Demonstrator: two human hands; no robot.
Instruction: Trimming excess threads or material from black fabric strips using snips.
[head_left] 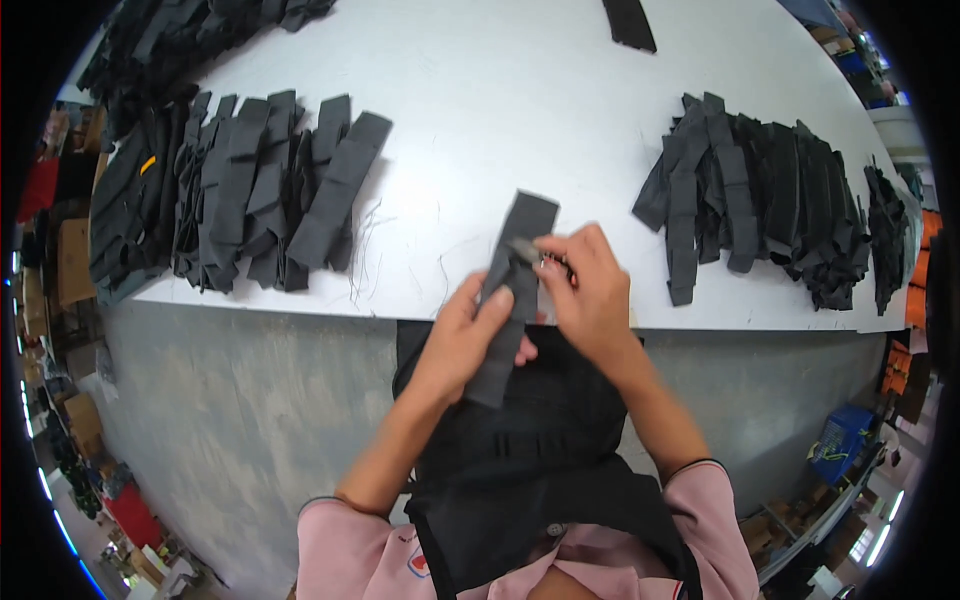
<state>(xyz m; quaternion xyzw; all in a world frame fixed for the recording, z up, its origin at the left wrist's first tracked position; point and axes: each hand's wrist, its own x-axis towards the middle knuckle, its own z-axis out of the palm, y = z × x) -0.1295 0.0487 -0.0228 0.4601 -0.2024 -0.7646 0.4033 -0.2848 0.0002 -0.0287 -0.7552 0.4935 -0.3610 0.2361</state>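
Observation:
My left hand point(462, 330) is closed around a dark grey fabric strip point(528, 214), its thumb pressed on the strip's face. The strip slants over the near edge of the table, with its upper end pointing away from me. In my right hand point(592, 295) is a small pair of thread snips point(524, 250), gripped between thumb and fingers. The metal tips of the snips lie against the middle of the strip. My fingers partly cover the handle of the snips.
On the white table point(470, 110) lie a row of dark strips point(265, 195) to the left and another pile point(760, 200) to the right. A single black piece point(630, 24) lies at the far side. Loose threads point(372, 255) are scattered near the left row. A blue crate point(842, 440) stands at the lower right.

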